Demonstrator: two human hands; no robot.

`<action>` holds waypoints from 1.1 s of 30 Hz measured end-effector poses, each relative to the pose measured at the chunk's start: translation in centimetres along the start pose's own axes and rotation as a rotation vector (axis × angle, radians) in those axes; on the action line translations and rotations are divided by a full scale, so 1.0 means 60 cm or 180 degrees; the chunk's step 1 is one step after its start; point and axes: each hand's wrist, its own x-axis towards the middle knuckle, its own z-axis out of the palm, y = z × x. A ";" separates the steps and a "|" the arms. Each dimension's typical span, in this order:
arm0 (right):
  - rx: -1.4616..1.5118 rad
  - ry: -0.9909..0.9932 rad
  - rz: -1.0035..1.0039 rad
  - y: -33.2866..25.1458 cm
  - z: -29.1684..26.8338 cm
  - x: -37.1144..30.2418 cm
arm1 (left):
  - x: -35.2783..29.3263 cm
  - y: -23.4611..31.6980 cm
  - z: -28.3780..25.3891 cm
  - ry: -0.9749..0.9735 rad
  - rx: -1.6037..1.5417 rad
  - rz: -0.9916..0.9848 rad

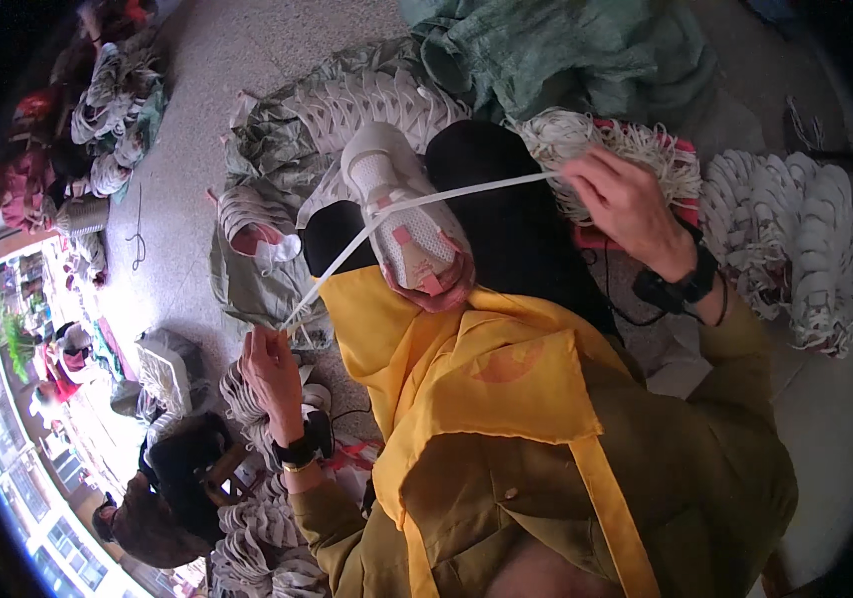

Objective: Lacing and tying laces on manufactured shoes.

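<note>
A pale sneaker upper [416, 244] with pink patches rests between my knees, its toe pointing away from me. From its lower lace holes a white shoelace [466, 189] runs out to both sides, stretched nearly straight. My left hand [272, 374], low at the left, pinches one end of the lace. Up at the right my right hand [631, 209] is closed on the other end, above a heap of loose white laces [556, 149]. Neither hand touches the shoe itself.
Stacked shoe uppers [376, 105] lie on a grey-green sheet [247, 269] ahead of me. More laced uppers [780, 239] stand in rows at the right. A green sack [566, 55] lies at the far side. Seated people [162, 508] and more piles are off to the left.
</note>
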 end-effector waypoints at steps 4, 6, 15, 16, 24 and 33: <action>-0.0316 0.0160 0.0296 0.038 -0.023 -0.037 | -0.010 -0.026 -0.001 0.0126 -0.0024 -0.0049; -0.0324 0.0183 0.0603 0.071 -0.045 -0.048 | -0.012 -0.050 -0.007 0.0181 0.0000 -0.0171; 0.0150 0.0296 0.1912 0.282 -0.125 -0.131 | -0.037 -0.295 -0.054 0.0598 -0.0087 -0.0927; 0.0177 0.0279 0.1968 0.305 -0.134 -0.138 | -0.047 -0.334 -0.059 0.0664 -0.0214 -0.1001; 0.0233 0.0719 0.2212 0.451 -0.218 -0.183 | -0.081 -0.455 -0.112 0.1070 -0.0351 -0.1240; -0.0147 0.0633 0.2306 0.502 -0.256 -0.187 | -0.049 -0.457 -0.125 0.0616 -0.0913 -0.1322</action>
